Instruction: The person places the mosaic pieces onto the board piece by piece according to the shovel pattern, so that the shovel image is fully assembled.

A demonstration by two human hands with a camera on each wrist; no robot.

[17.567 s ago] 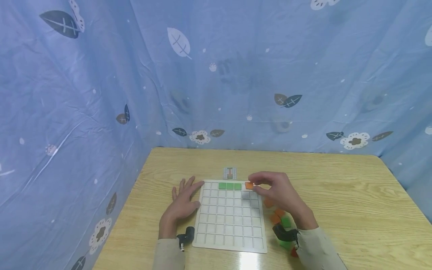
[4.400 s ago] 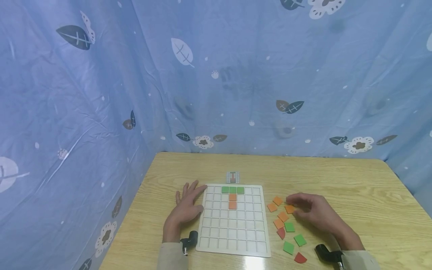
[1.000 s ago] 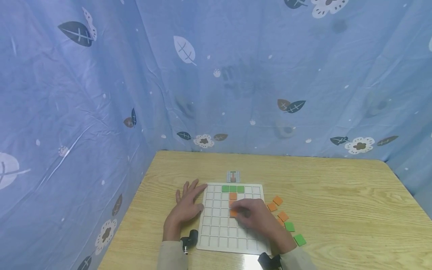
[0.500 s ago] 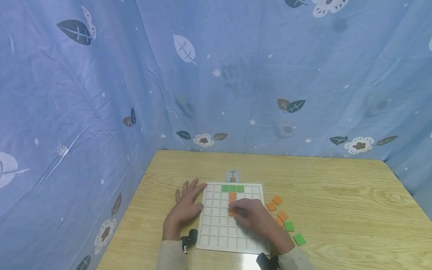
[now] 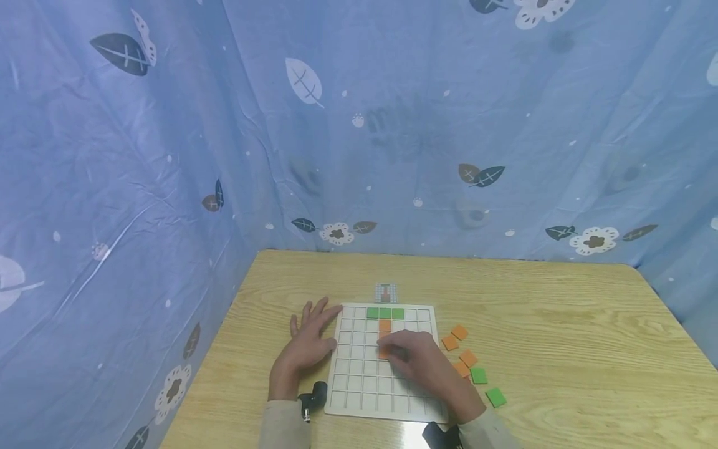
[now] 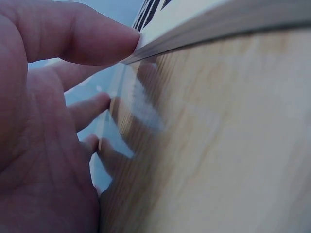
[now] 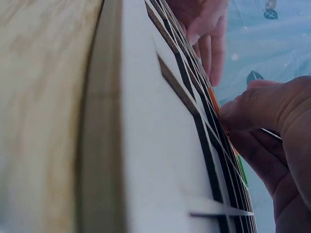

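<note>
A white grid board [image 5: 354,384] lies flat on the wooden table. Three green square tiles [image 5: 385,313] fill cells of its far row. Below the middle one runs a column of orange tiles, the top orange tile [image 5: 384,325] in plain sight. My right hand [image 5: 421,362] pinches the lowest orange tile [image 5: 383,353] between thumb and fingers, down at its cell; the fingers partly cover it and the tile above. My left hand [image 5: 305,349] rests at the board's left side with fingers spread. In the left wrist view its thumb [image 6: 112,42] touches the board's edge.
Right of the board lie loose orange tiles [image 5: 468,358] and green tiles [image 5: 496,397], some partly behind my right forearm. A small pattern card [image 5: 386,293] lies just beyond the board's far edge. A blue curtain [image 5: 421,125] hangs behind the table.
Since the earlier frames, a column of orange tiles has formed under the green row. My right hand has carried another orange tile from the pile and lowered it. The left hand has stayed put.
</note>
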